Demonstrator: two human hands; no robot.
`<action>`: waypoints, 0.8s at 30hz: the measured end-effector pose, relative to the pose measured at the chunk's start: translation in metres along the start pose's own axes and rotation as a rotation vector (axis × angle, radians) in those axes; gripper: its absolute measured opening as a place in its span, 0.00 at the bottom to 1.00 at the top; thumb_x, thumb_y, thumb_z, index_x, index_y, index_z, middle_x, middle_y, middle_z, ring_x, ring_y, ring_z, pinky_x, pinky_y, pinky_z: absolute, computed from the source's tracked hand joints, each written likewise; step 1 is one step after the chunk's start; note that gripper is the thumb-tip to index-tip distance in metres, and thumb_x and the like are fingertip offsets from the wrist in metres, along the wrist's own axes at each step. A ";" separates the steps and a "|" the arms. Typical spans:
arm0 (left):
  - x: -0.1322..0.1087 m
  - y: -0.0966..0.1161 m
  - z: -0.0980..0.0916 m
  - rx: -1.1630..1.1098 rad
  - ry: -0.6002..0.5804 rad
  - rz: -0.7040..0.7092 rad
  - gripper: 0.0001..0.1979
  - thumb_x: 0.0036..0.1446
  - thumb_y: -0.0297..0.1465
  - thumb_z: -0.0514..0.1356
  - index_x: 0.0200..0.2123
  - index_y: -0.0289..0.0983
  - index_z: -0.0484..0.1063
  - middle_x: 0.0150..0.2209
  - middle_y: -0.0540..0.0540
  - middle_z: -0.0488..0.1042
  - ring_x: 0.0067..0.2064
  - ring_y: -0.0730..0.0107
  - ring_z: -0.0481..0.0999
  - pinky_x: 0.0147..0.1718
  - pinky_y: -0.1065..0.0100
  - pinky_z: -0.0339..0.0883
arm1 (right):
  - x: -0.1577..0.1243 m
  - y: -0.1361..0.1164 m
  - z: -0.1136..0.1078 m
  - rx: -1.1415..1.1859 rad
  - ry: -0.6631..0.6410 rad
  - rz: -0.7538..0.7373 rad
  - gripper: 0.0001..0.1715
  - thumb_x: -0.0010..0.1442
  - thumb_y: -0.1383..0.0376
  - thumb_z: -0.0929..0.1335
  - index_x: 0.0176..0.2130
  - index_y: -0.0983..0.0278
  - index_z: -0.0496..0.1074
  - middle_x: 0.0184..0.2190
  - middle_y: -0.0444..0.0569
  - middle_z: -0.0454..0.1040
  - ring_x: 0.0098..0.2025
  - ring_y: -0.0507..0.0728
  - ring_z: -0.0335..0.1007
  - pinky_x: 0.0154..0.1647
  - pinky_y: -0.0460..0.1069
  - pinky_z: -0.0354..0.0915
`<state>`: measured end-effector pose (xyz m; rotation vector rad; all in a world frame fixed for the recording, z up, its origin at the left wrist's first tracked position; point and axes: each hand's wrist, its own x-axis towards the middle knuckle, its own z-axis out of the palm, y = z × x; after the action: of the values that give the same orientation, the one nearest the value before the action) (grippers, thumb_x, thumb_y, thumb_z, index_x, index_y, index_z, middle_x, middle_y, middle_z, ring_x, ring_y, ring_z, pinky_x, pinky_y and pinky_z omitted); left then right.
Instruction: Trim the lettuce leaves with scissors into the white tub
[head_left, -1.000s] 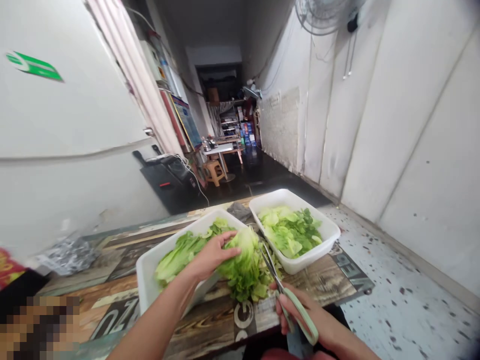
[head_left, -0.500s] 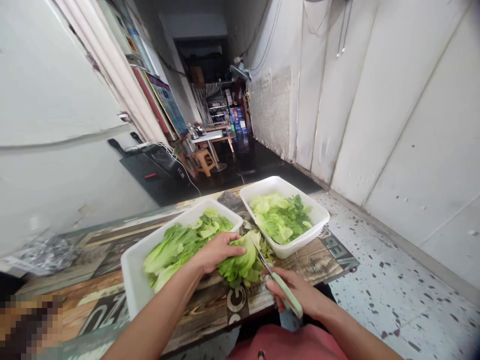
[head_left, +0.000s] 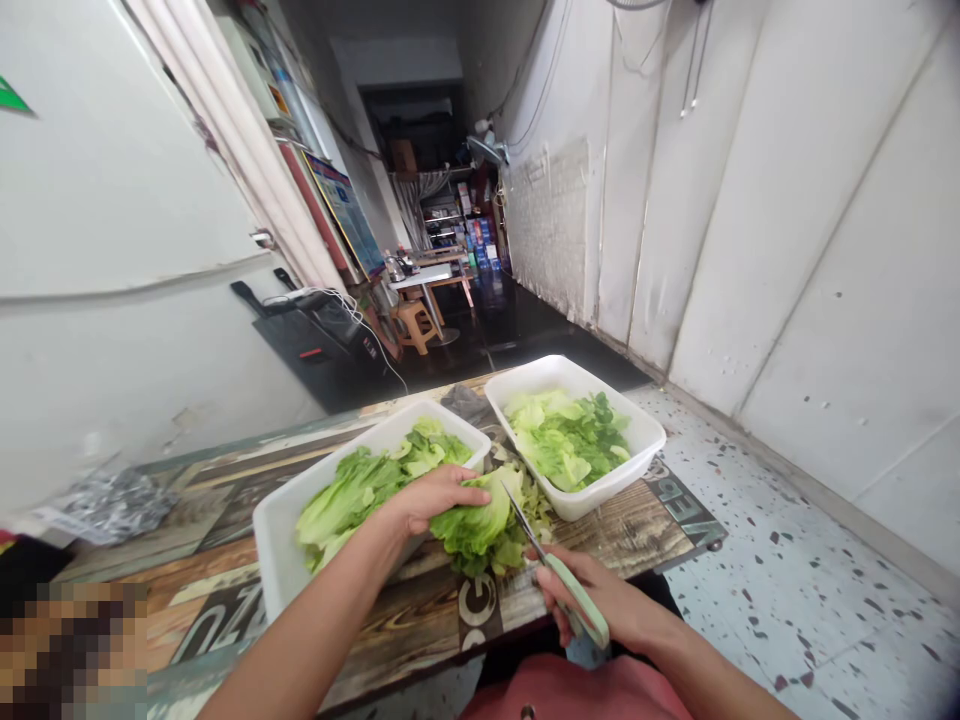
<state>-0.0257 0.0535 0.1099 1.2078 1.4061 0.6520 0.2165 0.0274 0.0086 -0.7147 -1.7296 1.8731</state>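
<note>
My left hand (head_left: 442,495) grips a light green head of lettuce (head_left: 480,520) between thumb and fingers, over loose leaf trimmings (head_left: 534,500) on the table. In my right hand (head_left: 581,590) is a pair of scissors (head_left: 564,580) with pale green handles. Its blades point up and left, with the tip at the right edge of the lettuce. Left of the hands, a white bin (head_left: 276,545) holds long lettuce leaves (head_left: 352,490), partly hidden by my left forearm. Cut lettuce pieces (head_left: 566,435) lie in the second white bin (head_left: 592,505) at the right.
The wood-patterned table (head_left: 397,640) has lettering on it. A dark grey crumpled thing (head_left: 465,402) lies behind the bins, and a silvery bundle (head_left: 112,505) sits at the far left. Beyond stand a black case (head_left: 315,345), a stool (head_left: 415,325) and a white wall (head_left: 787,250).
The view has shifted slightly, so the scene sits a little further right. My left hand has drawn the lettuce slightly left, away from the scissors. The right hand keeps its hold.
</note>
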 end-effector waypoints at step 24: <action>0.044 0.070 -0.031 0.231 0.330 0.739 0.29 0.50 0.40 0.65 0.54 0.34 0.72 0.63 0.35 0.64 0.64 0.50 0.63 0.62 0.53 0.54 | 0.012 0.020 0.000 0.433 0.080 0.020 0.32 0.54 0.41 0.69 0.43 0.64 0.66 0.22 0.39 0.68 0.17 0.49 0.65 0.18 0.45 0.66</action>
<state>-0.0277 0.1243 0.1632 1.8957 1.3033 1.2659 0.2073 0.0335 -0.0117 -0.6232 -1.2092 2.1029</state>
